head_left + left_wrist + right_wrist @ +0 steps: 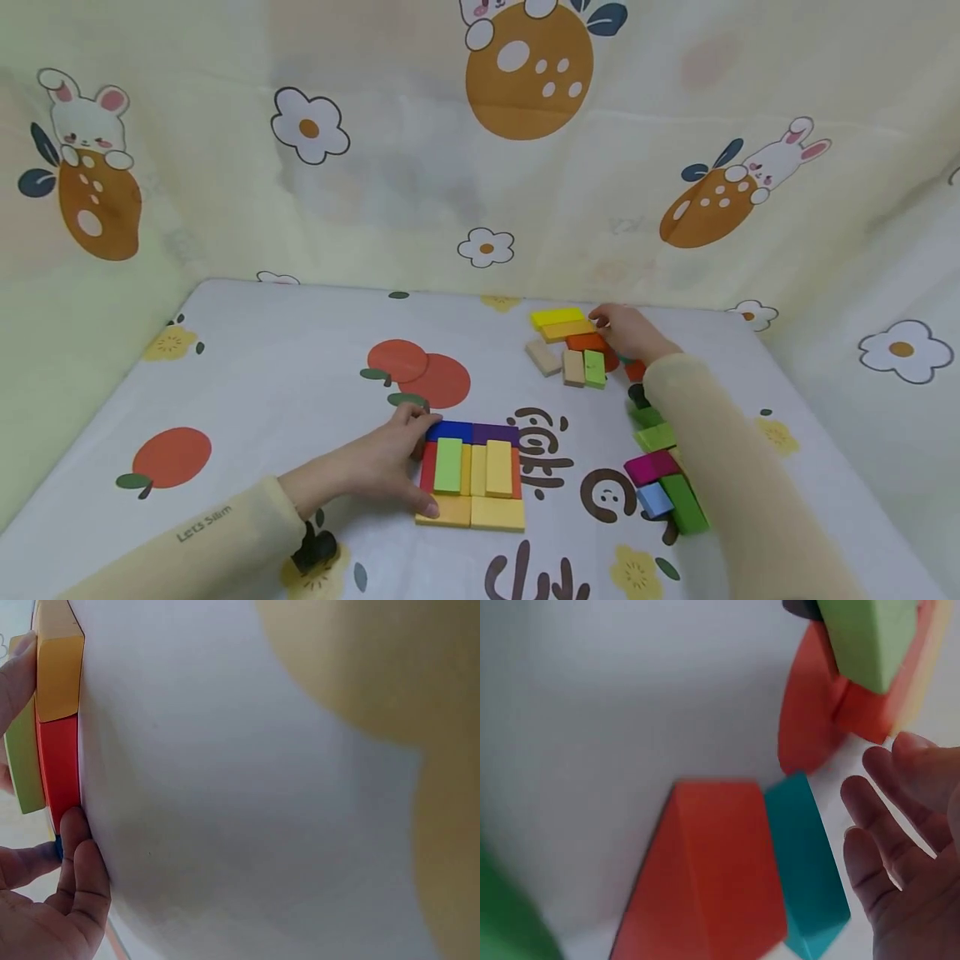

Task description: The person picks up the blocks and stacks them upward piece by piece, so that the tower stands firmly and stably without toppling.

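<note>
My left hand (378,462) spans a flat structure of coloured toy blocks, thumb on the front yellow-orange block (444,513) and fingers at the blue block (450,432) at the back. In the left wrist view, bent fingers touch the red block (60,765) on its side. A light green block (448,467) and a pale yellow one (498,468) lie on top. At the back right, my right hand (633,333) is beside loose blocks, near the ends of an orange-yellow block (567,331) and an orange-red one (585,342). Its fingers are loosely bent, holding nothing visible.
Close to the right hand, a teal block (806,862) leans by a red block (727,870). Green (686,504), magenta (651,467) and light blue (655,500) blocks lie beside the right forearm, which hides some. A patterned cloth (390,200) hangs behind the table.
</note>
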`<state>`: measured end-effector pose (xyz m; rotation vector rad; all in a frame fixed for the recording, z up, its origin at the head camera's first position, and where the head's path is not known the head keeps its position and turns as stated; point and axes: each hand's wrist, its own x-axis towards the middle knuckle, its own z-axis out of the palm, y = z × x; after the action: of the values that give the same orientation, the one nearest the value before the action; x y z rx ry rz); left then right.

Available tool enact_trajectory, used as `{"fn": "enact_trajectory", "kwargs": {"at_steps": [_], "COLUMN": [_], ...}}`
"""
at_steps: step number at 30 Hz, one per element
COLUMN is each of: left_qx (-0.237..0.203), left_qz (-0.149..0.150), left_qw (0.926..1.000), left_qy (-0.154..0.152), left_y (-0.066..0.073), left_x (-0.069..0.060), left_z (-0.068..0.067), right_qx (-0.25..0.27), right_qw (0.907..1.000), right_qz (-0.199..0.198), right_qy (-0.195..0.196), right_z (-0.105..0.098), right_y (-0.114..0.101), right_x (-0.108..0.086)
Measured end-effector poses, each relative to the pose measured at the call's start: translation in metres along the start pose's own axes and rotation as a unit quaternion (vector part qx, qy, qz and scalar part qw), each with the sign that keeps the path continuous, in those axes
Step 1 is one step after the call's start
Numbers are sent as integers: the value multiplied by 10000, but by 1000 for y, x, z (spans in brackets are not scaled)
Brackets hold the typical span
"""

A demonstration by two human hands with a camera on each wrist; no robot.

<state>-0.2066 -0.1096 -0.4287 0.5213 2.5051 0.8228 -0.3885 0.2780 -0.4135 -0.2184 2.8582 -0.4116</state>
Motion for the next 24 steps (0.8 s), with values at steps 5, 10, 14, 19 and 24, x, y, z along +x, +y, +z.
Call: {"fn": "enact_trajectory", "kwargs": {"at_steps": [5,10,14,19,24], "left_qx": [34,44,55,68,66], "left_qz": [9,-17,-16,-34,-75], "left_qw": [10000,10000,10000,10000,9999], "left_qy": [-24,-17,5,-3,-12], "left_y": [1,2,2,2,1], "left_x": [1,1,0,0,0], "left_z": [2,1,0,0,1], "right_qx": [23,-82,-236,-229,-284], "right_qw": [9997,10000,9992,9983,9974], "right_qz": [233,34,-290,-469,-648], "right_qy": [10,-7,-147,-272,-160], "right_z": [2,-1,-1,2,6], "right_y": [0,-7,-13,-18,-22], "right_x": [4,4,4,2,3]}}
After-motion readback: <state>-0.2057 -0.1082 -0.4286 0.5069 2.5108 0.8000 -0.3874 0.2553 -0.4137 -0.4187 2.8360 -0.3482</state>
